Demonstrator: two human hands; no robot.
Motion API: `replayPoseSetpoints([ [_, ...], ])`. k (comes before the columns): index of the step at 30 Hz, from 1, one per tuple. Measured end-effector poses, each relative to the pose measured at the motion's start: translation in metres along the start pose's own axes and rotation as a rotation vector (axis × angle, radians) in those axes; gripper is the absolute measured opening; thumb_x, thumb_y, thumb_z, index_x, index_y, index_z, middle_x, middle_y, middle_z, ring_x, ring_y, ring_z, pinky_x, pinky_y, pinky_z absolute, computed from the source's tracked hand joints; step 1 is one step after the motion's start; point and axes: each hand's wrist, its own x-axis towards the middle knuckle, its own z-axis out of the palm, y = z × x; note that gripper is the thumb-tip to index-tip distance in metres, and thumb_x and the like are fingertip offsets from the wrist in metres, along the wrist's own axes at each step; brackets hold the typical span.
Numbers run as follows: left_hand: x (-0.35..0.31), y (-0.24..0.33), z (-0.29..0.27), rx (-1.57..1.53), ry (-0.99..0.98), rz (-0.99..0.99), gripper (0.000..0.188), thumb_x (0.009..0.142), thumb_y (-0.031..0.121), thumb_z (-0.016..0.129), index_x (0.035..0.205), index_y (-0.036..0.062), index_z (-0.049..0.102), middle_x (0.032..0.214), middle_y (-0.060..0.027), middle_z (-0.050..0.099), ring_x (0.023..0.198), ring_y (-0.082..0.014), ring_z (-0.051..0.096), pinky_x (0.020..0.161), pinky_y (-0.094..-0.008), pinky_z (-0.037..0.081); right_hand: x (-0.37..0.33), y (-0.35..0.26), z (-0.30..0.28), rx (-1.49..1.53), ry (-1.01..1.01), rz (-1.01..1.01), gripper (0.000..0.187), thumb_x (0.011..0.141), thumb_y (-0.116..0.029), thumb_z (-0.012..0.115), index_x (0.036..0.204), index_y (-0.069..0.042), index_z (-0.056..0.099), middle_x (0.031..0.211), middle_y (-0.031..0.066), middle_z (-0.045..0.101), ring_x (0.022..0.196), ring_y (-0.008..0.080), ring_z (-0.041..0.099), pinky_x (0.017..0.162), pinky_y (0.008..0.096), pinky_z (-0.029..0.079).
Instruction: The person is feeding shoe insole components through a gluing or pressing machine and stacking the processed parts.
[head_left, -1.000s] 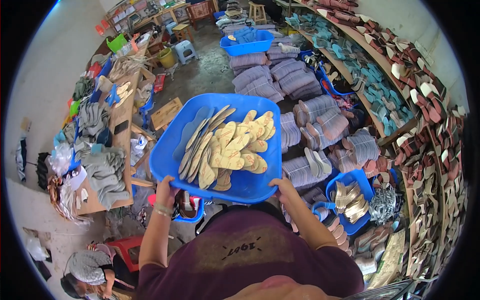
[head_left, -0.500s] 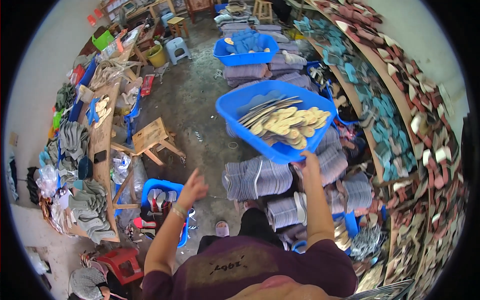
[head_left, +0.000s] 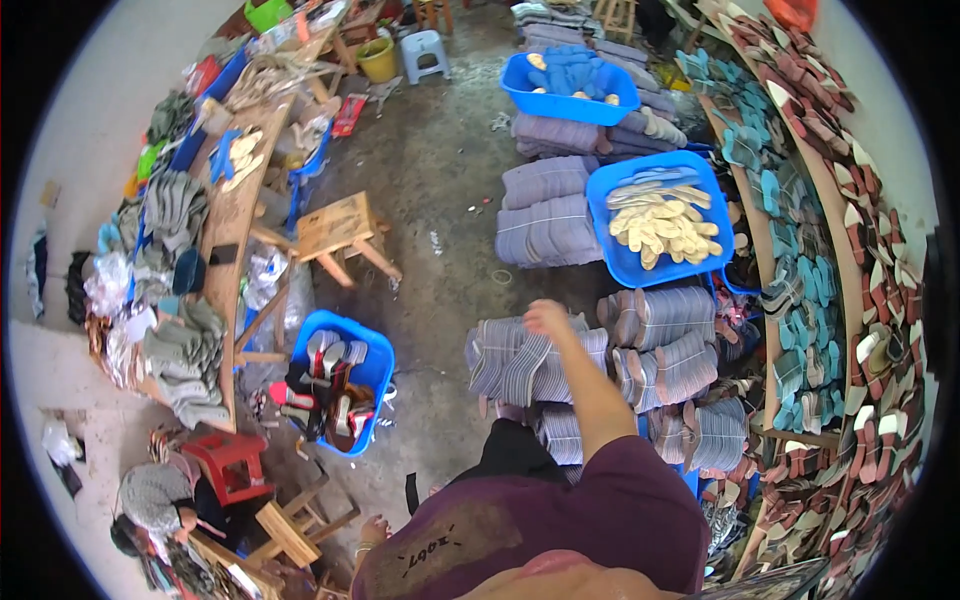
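My right hand (head_left: 545, 317) reaches out above a bundle of striped grey sole-shaped pieces (head_left: 535, 358), holding nothing; its fingers look loosely apart. Whether it touches the bundle I cannot tell. Beyond it, a blue plastic tub (head_left: 612, 255) rests on the stacks, apart from my hand. Inside lie many cream sole-shaped pieces (head_left: 660, 222), with some blue ones at the far side. My left hand (head_left: 374, 530) hangs low beside my body, its fingers slightly bent and nothing seen in them.
Another blue tub (head_left: 560, 106) stands on far stacks. At left are a wooden stool (head_left: 335, 225), a long workbench (head_left: 225, 275) and a blue tub of shoes (head_left: 378, 375). A person (head_left: 155, 495) sits near a red stool (head_left: 228, 468). Shelves of shoe parts (head_left: 800, 300) line the right.
The cream-piece tub has gone from my right hand's grip onto the stacks, and that hand has drawn back. My left hand has dropped to my side. The view has shifted.
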Motion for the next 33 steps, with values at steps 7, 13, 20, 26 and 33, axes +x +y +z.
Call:
replayPoseSetpoints([
  [7, 0.009, -0.151, 0.035, 0.573, 0.302, 0.721, 0.017, 0.083, 0.016, 0.053, 0.093, 0.0059, 0.062, 0.092, -0.0163, 0.062, 0.085, -0.0301, 0.060, 0.073, -0.0405, 0.050, -0.124, 0.186, 0.291, -0.816, -0.756, 0.404, 0.039, 0.077, -0.017, 0.060, 0.116, -0.009, 0.056, 0.079, 0.0051, 0.063, 0.061, 0.0136, 0.061, 0.050, 0.0290, 0.050],
  [13, -0.029, -0.293, 0.074, 0.275, 0.385, 0.461, 0.015, 0.083, 0.015, 0.051, 0.090, 0.0076, 0.062, 0.090, -0.0157, 0.061, 0.082, -0.0309, 0.060, 0.072, -0.0416, 0.050, -0.207, 0.287, 0.411, -0.967, -0.946, 0.226, 0.037, 0.077, -0.014, 0.060, 0.112, -0.004, 0.059, 0.084, 0.0053, 0.064, 0.062, 0.0109, 0.060, 0.052, 0.0271, 0.049],
  [20, -0.094, -0.461, 0.126, -0.066, 0.652, 0.052, 0.014, 0.083, 0.013, 0.048, 0.085, 0.0095, 0.061, 0.087, -0.0142, 0.061, 0.080, -0.0319, 0.060, 0.071, -0.0425, 0.049, -0.326, 0.368, 0.473, -1.392, -1.185, 0.123, 0.028, 0.083, -0.017, 0.059, 0.109, -0.004, 0.061, 0.086, 0.0084, 0.066, 0.065, 0.0139, 0.063, 0.058, 0.0294, 0.050],
  [26, -0.132, -0.506, 0.173, -0.375, 0.797, -0.223, 0.015, 0.083, 0.012, 0.046, 0.088, 0.0084, 0.060, 0.077, -0.0125, 0.065, 0.075, -0.0314, 0.062, 0.071, -0.0425, 0.049, -0.407, 0.490, 0.532, -1.434, -1.834, -0.332, 0.029, 0.085, -0.022, 0.061, 0.108, -0.005, 0.061, 0.079, 0.0097, 0.066, 0.064, 0.0142, 0.062, 0.060, 0.0299, 0.048],
  [33, -0.208, -0.543, 0.142, -1.101, 0.973, -0.553, 0.035, 0.091, 0.027, 0.040, 0.082, 0.0071, 0.067, 0.087, -0.0176, 0.065, 0.086, -0.0359, 0.061, 0.080, -0.0429, 0.047, -0.465, 0.628, 0.598, -1.943, -1.980, 0.140, 0.026, 0.082, -0.009, 0.060, 0.107, -0.005, 0.061, 0.078, 0.0050, 0.064, 0.059, 0.0110, 0.059, 0.049, 0.0255, 0.047],
])
